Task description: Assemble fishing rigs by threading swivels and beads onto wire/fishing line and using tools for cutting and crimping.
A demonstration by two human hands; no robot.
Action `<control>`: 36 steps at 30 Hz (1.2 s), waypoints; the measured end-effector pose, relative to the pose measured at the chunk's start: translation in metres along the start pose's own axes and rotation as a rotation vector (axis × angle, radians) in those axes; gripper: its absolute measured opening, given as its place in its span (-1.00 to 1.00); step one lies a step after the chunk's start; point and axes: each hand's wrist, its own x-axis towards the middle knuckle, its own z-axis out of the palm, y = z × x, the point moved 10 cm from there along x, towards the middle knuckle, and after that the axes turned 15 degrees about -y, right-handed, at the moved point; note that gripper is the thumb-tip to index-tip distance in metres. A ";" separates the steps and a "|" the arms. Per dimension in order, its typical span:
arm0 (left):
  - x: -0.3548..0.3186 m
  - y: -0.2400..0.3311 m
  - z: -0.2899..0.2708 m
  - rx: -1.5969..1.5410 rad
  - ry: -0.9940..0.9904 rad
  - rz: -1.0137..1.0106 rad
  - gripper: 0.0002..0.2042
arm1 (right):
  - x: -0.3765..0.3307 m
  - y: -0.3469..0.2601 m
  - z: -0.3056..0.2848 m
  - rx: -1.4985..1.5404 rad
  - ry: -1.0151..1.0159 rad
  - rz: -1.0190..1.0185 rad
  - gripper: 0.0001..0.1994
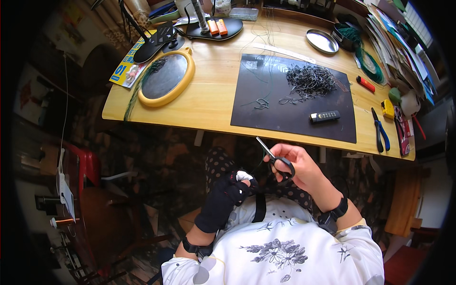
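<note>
My right hand point(304, 168) holds black-handled scissors point(273, 159) with the blades pointing up and left, below the table's front edge. My left hand point(227, 197) wears a black glove with a white bandaged fingertip and pinches a thin dark cord point(259, 164) that runs up to the scissors. A black strap hangs between my hands over my lap. On the wooden table point(213, 95) lies a black cutting mat point(294, 102) with a heap of dark cord pieces point(309, 80) and a small black rectangular device point(325, 116).
An oval yellow-framed mirror point(166, 78) lies at the table's left. A metal dish point(322, 41), green cord point(368, 59), a ruler point(285, 51), blue-handled pliers point(380, 130), a yellow tape measure point(387, 109) and stacked papers point(399, 42) fill the right. A red stool point(88, 168) stands on the left.
</note>
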 end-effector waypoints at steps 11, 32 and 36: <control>-0.002 0.021 -0.001 -0.048 0.098 0.051 -0.91 | -0.167 -0.170 -0.036 -1.364 0.995 -0.257 -0.86; 0.005 0.019 0.017 0.128 0.086 0.132 -0.92 | -0.006 0.020 0.013 0.322 0.242 -0.053 -0.79; 0.005 0.008 0.011 0.117 0.070 0.129 -0.89 | -0.001 0.017 0.019 0.293 0.194 -0.052 -0.86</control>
